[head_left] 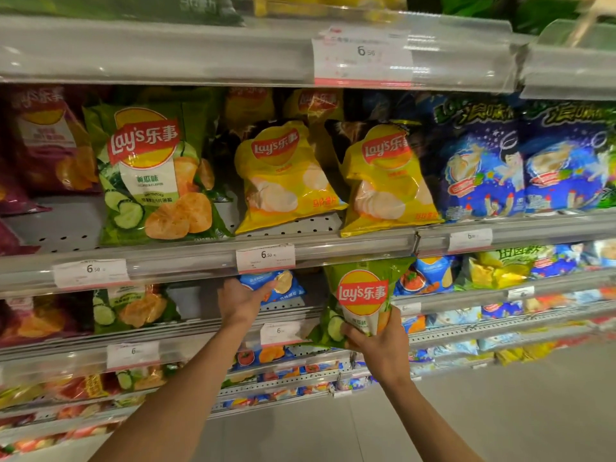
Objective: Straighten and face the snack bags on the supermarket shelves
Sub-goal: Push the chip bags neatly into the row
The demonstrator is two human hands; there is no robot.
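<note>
My right hand [380, 345] grips the lower part of a green Lay's cucumber bag [361, 295], held upright in front of the second shelf's edge. My left hand [241, 300] reaches onto that shelf and holds a blue chip bag [276, 285] lying there, fingers curled on its left side. On the shelf above stand a big green Lay's bag [150, 175] and two yellow Lay's bags [283, 175] [388, 181], both tilted.
Purple-red bags [43, 141] fill the left of the upper shelf, dark blue bags [520, 161] the right. Price tags [265, 258] hang on clear shelf rails. More green [133, 308] and blue bags [430, 275] sit lower. Grey floor [500, 411] lies below right.
</note>
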